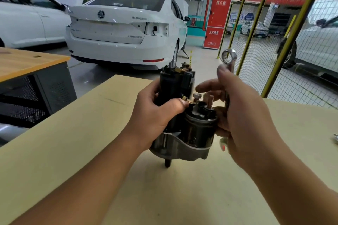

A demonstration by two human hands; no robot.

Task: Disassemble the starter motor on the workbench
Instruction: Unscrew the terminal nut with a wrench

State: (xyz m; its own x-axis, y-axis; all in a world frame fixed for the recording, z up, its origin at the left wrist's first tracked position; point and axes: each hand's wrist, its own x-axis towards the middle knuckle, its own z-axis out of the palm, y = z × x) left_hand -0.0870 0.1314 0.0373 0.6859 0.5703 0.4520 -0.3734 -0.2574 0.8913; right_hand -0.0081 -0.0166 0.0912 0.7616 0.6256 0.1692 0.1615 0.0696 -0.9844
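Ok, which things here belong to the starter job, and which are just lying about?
Job:
starter motor, gripped by left hand
ring spanner, held in right hand
workbench

Lying about:
white car
second bench
red fire cabinet
mesh fence
small metal item at bench edge

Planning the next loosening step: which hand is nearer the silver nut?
Left. Its thumb tip nearly touches the nut; the right hand is farther right, holding the wrench.

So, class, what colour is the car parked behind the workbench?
White, seen clearly in the head view: the car beyond the workbench.
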